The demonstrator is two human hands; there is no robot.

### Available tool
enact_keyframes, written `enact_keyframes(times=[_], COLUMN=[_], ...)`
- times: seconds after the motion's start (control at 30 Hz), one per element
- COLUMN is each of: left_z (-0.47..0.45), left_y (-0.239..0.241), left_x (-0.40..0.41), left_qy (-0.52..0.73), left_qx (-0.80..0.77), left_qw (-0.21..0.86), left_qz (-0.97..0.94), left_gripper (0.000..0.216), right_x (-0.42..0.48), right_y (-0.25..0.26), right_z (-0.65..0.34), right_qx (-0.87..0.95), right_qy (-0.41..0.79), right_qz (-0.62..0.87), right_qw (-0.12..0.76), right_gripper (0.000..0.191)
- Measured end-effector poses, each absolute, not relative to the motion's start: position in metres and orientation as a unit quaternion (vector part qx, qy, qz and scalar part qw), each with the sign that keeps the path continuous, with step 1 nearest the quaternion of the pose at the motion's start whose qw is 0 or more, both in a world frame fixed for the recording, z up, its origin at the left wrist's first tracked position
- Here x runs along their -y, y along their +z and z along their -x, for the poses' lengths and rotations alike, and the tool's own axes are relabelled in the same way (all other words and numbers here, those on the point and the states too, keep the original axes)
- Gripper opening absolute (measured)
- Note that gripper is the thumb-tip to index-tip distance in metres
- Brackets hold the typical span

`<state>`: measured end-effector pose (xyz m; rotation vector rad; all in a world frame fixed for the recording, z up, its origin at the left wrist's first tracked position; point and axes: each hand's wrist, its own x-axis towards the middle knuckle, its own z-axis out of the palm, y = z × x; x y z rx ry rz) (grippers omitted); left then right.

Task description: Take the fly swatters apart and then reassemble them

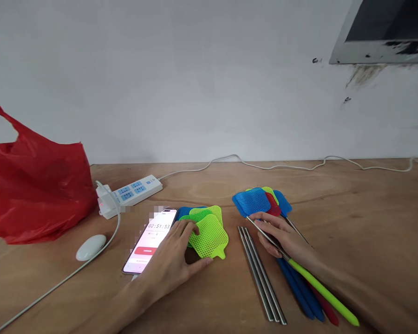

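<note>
My left hand (176, 257) rests on a pile of loose green fly-swatter heads (209, 232), fingers curled over the top one and thumb stretched along the table; a blue head shows under the pile. My right hand (277, 234) lies on a bundle of assembled fly swatters, its fingers closed round the metal rod of the one with a blue mesh head (252, 202) and a lime-green handle (320, 287). Red, green and blue heads lie beneath it. Blue and red handles (308, 297) stick out toward me.
Several bare metal rods (261, 273) lie between my hands. A phone (149, 241) showing a timer sits left of the green heads. Farther left are a white power strip (134, 191), a white oval device (90, 247) on a cable, and a red plastic bag (31, 185). A wall stands behind.
</note>
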<state>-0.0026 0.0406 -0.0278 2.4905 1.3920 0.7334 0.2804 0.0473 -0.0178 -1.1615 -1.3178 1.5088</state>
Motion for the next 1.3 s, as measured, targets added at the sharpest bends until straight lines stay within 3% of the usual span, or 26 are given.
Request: enact_keyframes(times=[0.13,0.5,0.83,1.0,1.17,1.3], left_z=[0.002,0.002,-0.001,0.0,0.001,0.0], left_y=[-0.023,-0.02,-0.02,-0.018,-0.015,-0.015], left_x=[-0.039,-0.036,-0.032,-0.031,-0.036,-0.042], left_qy=[0.268,0.316,0.299,0.331,0.419,0.457], left_qx=[-0.471,-0.505,-0.513,-0.487,-0.482,-0.447], left_qw=[0.111,0.136,0.151,0.161,0.298,0.419], left_qz=[-0.833,-0.791,-0.79,-0.792,-0.709,-0.645], left_gripper=[0.044,0.055,0.057,0.052,0.032,0.041], right_x=[-0.046,-0.035,-0.03,-0.03,-0.03,-0.029], right_y=[-0.016,-0.019,-0.02,-0.019,-0.016,-0.016], right_z=[-0.281,-0.28,-0.275,-0.272,-0.269,-0.266], right_qx=[0.521,0.6,0.568,0.556,0.55,0.544], right_qy=[0.604,0.653,0.67,0.651,0.639,0.633], right_qz=[0.452,0.378,0.403,0.425,0.43,0.432], right_qw=[0.4,0.265,0.258,0.294,0.323,0.34], right_gripper=[0.047,0.035,0.031,0.029,0.027,0.028])
